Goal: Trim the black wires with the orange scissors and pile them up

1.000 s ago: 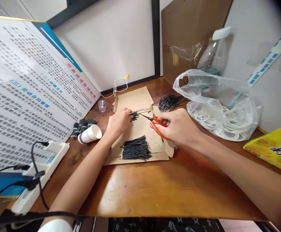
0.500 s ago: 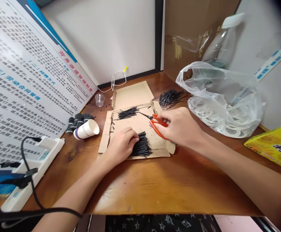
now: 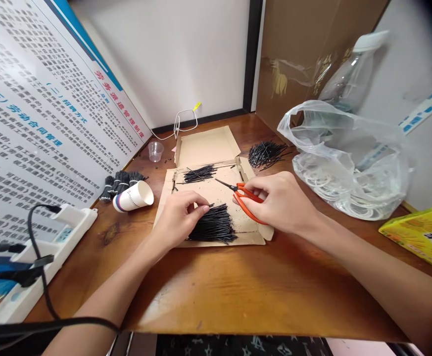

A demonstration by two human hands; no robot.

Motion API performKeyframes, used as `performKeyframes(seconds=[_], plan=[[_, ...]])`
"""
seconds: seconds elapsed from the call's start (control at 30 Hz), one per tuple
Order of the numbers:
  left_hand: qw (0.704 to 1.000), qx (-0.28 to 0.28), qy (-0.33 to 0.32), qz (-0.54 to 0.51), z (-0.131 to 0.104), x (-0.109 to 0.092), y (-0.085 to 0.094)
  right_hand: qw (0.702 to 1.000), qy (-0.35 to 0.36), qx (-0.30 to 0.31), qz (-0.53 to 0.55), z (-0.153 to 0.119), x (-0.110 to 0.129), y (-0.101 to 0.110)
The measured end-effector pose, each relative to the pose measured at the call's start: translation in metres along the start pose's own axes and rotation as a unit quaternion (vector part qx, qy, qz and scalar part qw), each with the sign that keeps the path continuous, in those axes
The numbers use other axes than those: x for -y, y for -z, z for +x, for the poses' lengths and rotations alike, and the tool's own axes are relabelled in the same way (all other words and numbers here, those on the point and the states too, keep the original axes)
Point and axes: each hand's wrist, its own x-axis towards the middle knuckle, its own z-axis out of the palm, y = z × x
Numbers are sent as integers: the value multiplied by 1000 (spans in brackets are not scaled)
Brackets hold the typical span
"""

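My right hand (image 3: pixel 284 201) is closed round the orange handles of a pair of scissors (image 3: pixel 251 203). Their dark blades point left over a flattened cardboard box (image 3: pixel 221 190), slightly apart at most. My left hand (image 3: pixel 176 215) is pinched, with the dark end of a thin black strand (image 3: pixel 211 204) showing at its fingertips. Just below and beside that hand, a pile of short black strands (image 3: pixel 216 225) lies side by side on the cardboard, partly covered by the hand. A smaller bunch of black strands (image 3: pixel 200 173) lies farther back on the box.
More black strands (image 3: pixel 265 154) are heaped behind the box. On the left are tied black bundles (image 3: pixel 121 184), a tipped paper cup (image 3: pixel 133 197), a small clear cup (image 3: pixel 155 151) and a power strip (image 3: pixel 52 262). A plastic bag (image 3: pixel 349 183) and yellow packet (image 3: pixel 419 235) stand right.
My left hand has lifted off the pile and shifted left, uncovering more strands, and now pinches one. The scissors stay in my right hand, almost unmoved. The view has shifted slightly.
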Motion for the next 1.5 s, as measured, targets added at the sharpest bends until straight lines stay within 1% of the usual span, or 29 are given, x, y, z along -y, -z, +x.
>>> performKeyframes(seconds=[0.1, 0.2, 0.27, 0.33, 0.43, 0.53, 0.63, 0.73, 0.97, 1.33, 1.5], plan=[[1000, 11, -13, 2, 0, 0, -1, 1000, 1, -1, -4, 0, -1, 0], [1000, 8, -17, 2, 0, 1, -1, 1000, 0, -4, -1, 1, -1, 0], [1000, 2, -8, -5, 0, 1, 0, 1000, 1, -6, 3, 1, 0, 0], [1000, -11, 15, -24, 0, 0, 1, 1000, 6, -6, 10, 0, 1, 0], [991, -32, 72, -112, -1, -3, 2, 999, 23, -3, 29, -1, 5, 1], [969, -50, 117, -213, -1, -6, 2, 998, 39, 4, 48, -3, 7, 1], [958, -64, 133, -247, -1, -8, 2, 997, 47, 18, 52, -3, 7, 0], [956, -67, 139, -250, 0, -9, 2, 997, 54, 29, 46, -3, 7, -1], [957, -53, 138, -250, -1, -10, 0, 996, 66, 39, 43, -4, 8, -4], [968, -19, 108, -225, -3, -9, 0, 996, 71, 47, 27, -3, 8, -5], [966, -17, 126, -224, -3, -10, 0, 996, 69, 55, 24, -3, 8, -3]])
